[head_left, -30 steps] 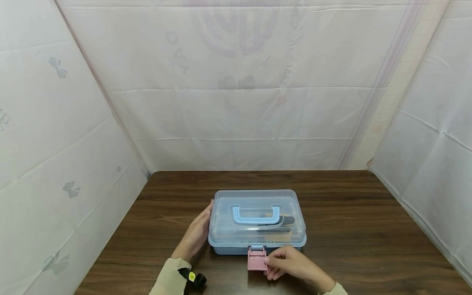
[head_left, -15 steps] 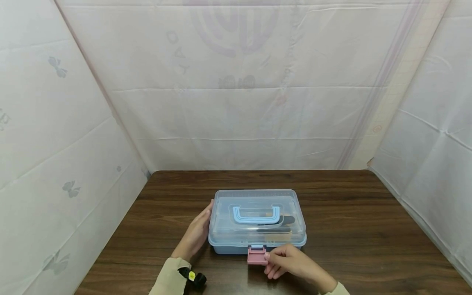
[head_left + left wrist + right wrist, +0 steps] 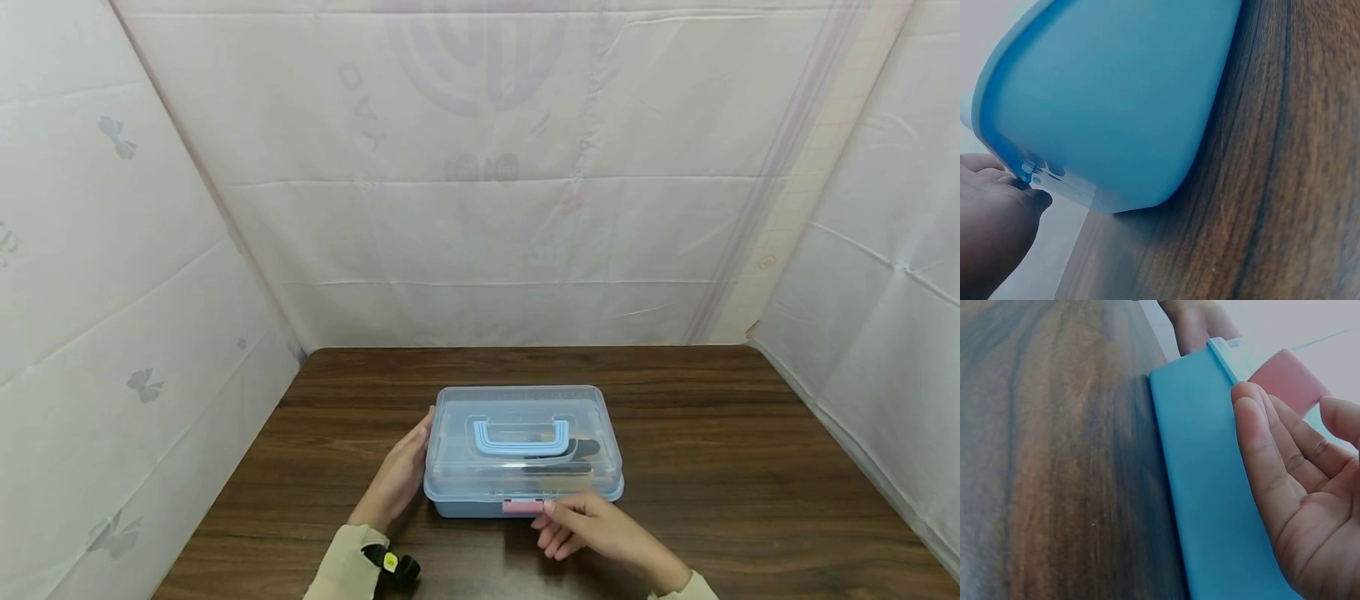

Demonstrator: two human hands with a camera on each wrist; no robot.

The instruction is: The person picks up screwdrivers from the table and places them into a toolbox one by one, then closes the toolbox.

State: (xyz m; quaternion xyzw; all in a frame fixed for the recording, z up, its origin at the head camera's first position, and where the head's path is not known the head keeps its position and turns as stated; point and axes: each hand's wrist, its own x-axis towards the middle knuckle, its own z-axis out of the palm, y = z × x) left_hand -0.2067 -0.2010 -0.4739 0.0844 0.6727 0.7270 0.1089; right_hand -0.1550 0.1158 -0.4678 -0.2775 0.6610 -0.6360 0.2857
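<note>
A blue storage box (image 3: 468, 509) with a clear lid (image 3: 495, 479) and a light blue handle (image 3: 521, 448) sits on the table, lid down. My left hand (image 3: 401, 477) lies along the box's left side with its fingers fairly straight. In the left wrist view its fingertips (image 3: 1036, 199) are at the box's corner near the rim. My right hand (image 3: 588, 527) pinches the right end of the pink latch (image 3: 522, 506) at the front between thumb and index finger. The latch sticks out from the box (image 3: 1204, 469) in the right wrist view, its other fingers curved below.
Dark flat items and a tan piece (image 3: 566, 482) show through the lid. The brown wooden table (image 3: 735, 467) extends on both sides of the box. White patterned sheets (image 3: 480, 250) hang behind and at both sides. A black strap with a camera (image 3: 405, 570) is on the left wrist.
The pink latch has swung upward from hanging low to a thin edge-on strip. My right thumb and index finger have risen with it. The left hand and box have not moved.
</note>
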